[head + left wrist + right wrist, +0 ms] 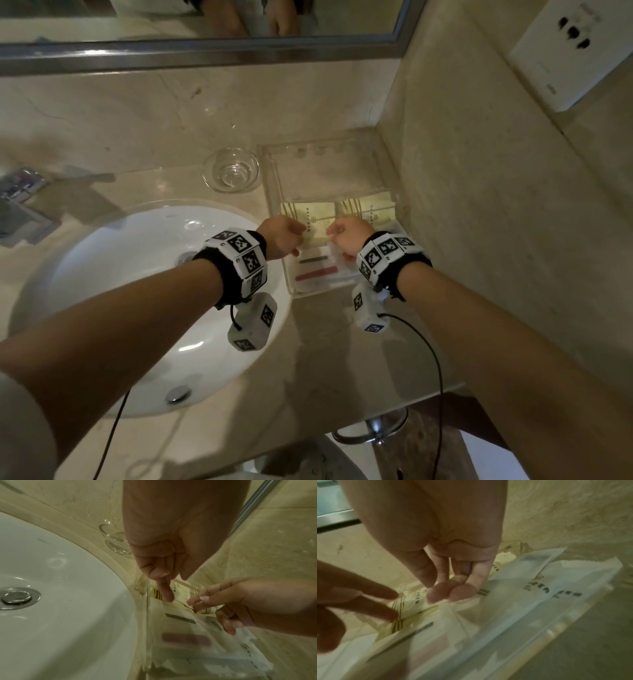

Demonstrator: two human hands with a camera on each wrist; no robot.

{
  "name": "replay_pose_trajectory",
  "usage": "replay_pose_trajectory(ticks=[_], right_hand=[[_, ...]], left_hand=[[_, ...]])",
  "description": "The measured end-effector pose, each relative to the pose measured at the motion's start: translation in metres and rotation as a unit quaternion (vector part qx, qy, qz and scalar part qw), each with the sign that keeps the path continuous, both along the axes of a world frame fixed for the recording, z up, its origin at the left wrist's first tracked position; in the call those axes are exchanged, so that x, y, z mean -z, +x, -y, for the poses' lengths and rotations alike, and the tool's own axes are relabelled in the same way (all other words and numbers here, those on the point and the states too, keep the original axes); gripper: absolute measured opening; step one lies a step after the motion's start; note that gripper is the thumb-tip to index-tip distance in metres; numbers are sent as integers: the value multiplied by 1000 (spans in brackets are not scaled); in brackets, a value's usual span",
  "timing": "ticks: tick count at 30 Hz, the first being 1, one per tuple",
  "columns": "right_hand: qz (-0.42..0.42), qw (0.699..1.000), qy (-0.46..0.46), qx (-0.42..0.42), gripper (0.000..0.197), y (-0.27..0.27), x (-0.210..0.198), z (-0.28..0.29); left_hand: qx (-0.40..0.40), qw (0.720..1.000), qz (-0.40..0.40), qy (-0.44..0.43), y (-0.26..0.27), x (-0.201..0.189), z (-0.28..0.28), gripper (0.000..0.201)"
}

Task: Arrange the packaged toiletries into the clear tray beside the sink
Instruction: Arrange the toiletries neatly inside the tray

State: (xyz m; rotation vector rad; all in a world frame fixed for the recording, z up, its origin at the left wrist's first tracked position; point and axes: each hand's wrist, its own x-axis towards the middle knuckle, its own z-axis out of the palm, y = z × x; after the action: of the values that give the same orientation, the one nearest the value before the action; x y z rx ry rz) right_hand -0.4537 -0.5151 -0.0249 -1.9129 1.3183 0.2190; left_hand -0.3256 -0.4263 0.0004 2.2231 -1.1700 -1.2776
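Note:
The clear tray (274, 178) stands on the counter to the right of the sink, against the side wall. Two yellow packets lie side by side in its middle. White packets (318, 270) with a dark and a red stripe lie in its near end. My left hand (284, 236) presses straight fingers (165, 589) on the left yellow packet (317, 214); the other fingers are curled. My right hand (346, 236) pinches that packet's right edge (412, 601) between bunched fingertips (436, 595). The right yellow packet (373, 209) is partly under my right hand.
A small clear glass dish (230, 170) sits just left of the tray's far end. The white sink (120, 274) is at the left, the faucet (20, 202) beyond it. The stone side wall (479, 205) with a socket (575, 51) bounds the tray's right.

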Motion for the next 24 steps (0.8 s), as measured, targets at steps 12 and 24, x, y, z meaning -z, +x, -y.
replay_pose_trajectory(ticks=[12,24], right_hand=[[124,962,153,190,33,0,-13,-2],[109,934,219,260,33,9,-17,-3]], left_hand=[[84,994,43,56,3,12,0,35],[89,991,40,96,5,4,-1,32]])
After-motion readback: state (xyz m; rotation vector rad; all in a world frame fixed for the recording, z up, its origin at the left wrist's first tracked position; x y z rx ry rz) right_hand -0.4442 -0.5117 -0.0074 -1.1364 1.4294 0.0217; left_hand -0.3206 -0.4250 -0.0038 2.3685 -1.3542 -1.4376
